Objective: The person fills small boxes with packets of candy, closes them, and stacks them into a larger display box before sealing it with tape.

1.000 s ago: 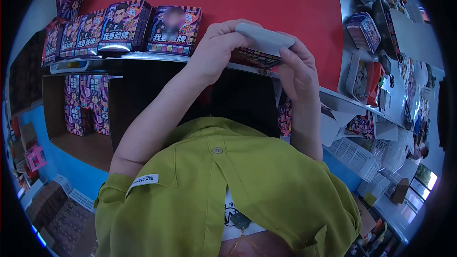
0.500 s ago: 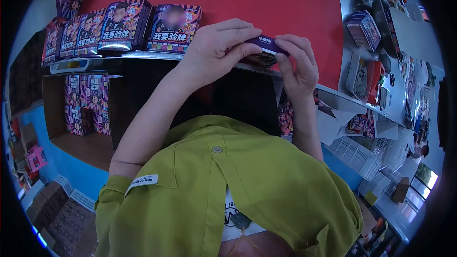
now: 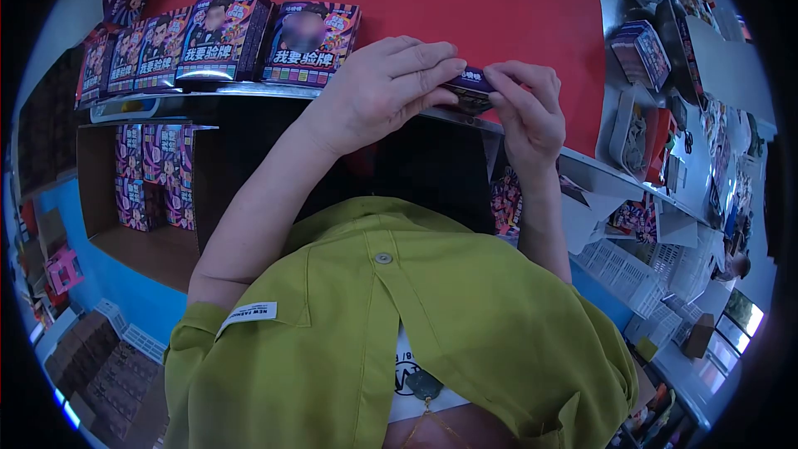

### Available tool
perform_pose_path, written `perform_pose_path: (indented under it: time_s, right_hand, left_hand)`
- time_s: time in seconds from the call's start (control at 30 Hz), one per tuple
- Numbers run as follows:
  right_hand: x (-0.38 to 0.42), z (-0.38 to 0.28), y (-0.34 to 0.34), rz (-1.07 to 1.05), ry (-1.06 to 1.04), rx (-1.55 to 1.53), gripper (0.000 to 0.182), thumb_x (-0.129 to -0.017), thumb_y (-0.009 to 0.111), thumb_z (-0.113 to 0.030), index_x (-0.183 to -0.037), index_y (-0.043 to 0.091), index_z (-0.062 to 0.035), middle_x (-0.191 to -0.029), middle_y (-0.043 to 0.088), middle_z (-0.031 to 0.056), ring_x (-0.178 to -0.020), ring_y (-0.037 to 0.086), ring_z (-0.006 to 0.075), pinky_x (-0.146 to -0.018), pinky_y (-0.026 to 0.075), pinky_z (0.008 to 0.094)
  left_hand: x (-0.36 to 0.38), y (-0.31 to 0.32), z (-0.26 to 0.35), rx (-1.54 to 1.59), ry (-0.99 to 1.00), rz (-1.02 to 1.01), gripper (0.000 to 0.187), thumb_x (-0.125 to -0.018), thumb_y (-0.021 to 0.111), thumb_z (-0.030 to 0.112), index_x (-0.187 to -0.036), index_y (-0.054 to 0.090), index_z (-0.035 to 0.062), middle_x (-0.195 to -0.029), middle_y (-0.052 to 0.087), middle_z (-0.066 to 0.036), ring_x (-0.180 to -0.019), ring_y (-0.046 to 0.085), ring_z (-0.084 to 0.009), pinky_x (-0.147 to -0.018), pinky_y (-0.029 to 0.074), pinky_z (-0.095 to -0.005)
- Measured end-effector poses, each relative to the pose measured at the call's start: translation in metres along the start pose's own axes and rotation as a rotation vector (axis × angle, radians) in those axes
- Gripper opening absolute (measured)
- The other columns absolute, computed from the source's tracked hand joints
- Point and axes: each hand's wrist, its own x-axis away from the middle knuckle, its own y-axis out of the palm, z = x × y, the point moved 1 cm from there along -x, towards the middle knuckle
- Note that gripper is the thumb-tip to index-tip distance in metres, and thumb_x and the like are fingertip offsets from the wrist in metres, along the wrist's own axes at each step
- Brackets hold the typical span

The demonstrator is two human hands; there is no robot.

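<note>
Just over the near edge of the red tabletop, a small purple printed box (image 3: 474,80) is between my two hands, with its narrow end toward me. My left hand (image 3: 389,87) wraps round its left side, fingers across the top and thumb below. On the other side, my right hand (image 3: 532,108) pinches the right end of the purple flap between thumb and fingers. Much of the box is hidden behind both hands. Nearest to my left hand stands a finished-looking purple box (image 3: 309,43) with a printed figure and large white characters.
Several similar boxes (image 3: 218,37) line the table's left edge. Below them an open carton (image 3: 137,251) holds more boxes. At right are a stack of printed cards or flat boxes (image 3: 642,56), a white bin (image 3: 632,137) and white plastic crates (image 3: 615,264). The red tabletop (image 3: 465,0) extends ahead.
The purple flap sits lower and the dark gap under it is narrower. My right fingers have shifted along its right end. The whole view has moved slightly.
</note>
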Motion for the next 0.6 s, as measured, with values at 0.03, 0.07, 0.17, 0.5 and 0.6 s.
perform_pose_path:
  time_s: [0.03, 0.07, 0.17, 0.5, 0.6]
  right_hand:
    - [0.002, 0.000, 0.000, -0.023, -0.060, 0.058, 0.019, -0.084, 0.066, -0.012, -0.103, 0.070, -0.0108, -0.100, 0.063, 0.0039, -0.088, 0.055, 0.0159, -0.077, 0.040, 0.0293]
    - [0.002, 0.001, 0.000, -0.046, -0.122, 0.116, 0.021, -0.083, 0.066, -0.011, -0.104, 0.070, -0.0104, -0.102, 0.063, 0.0045, -0.088, 0.055, 0.0161, -0.076, 0.042, 0.0300]
    - [0.004, 0.001, 0.000, -0.040, -0.159, 0.133, 0.026, -0.082, 0.066, -0.005, -0.108, 0.068, -0.0090, -0.102, 0.063, 0.0069, -0.088, 0.059, 0.0192, -0.074, 0.047, 0.0314]
    - [-0.037, -0.020, -0.012, 0.295, -0.346, 0.046, 0.025, -0.077, 0.068, 0.003, -0.100, 0.060, 0.0003, -0.101, 0.064, 0.0162, -0.093, 0.063, 0.0255, -0.074, 0.051, 0.0345]
    - [-0.059, -0.041, 0.009, -0.046, -0.523, 0.089, 0.025, -0.077, 0.069, -0.003, -0.101, 0.060, -0.0036, -0.104, 0.064, 0.0130, -0.094, 0.063, 0.0253, -0.081, 0.047, 0.0373]
  left_hand:
    - [0.001, -0.001, 0.001, -0.004, 0.000, 0.003, 0.032, -0.082, 0.066, 0.008, -0.114, 0.063, 0.0067, -0.109, 0.064, -0.011, -0.096, 0.064, -0.0248, -0.076, 0.054, -0.0309]
    - [0.002, -0.001, 0.004, -0.019, -0.008, -0.011, 0.033, -0.081, 0.066, 0.007, -0.115, 0.063, 0.0072, -0.110, 0.063, -0.011, -0.095, 0.064, -0.0252, -0.076, 0.054, -0.0314]
    - [0.005, 0.000, 0.004, 0.014, -0.033, -0.019, 0.037, -0.081, 0.066, 0.006, -0.117, 0.061, 0.0069, -0.114, 0.062, -0.011, -0.098, 0.062, -0.0265, -0.080, 0.052, -0.0341]
    - [-0.035, -0.033, 0.032, 1.596, -1.058, 0.348, 0.066, -0.088, 0.057, 0.048, -0.132, 0.041, 0.0021, -0.123, 0.055, -0.015, -0.115, 0.053, -0.0302, -0.099, 0.040, -0.0439]
    - [-0.026, -0.056, 0.020, 2.025, -0.943, 0.381, 0.060, -0.092, 0.049, 0.045, -0.131, 0.041, -0.0001, -0.120, 0.056, -0.022, -0.112, 0.056, -0.0334, -0.095, 0.047, -0.0447]
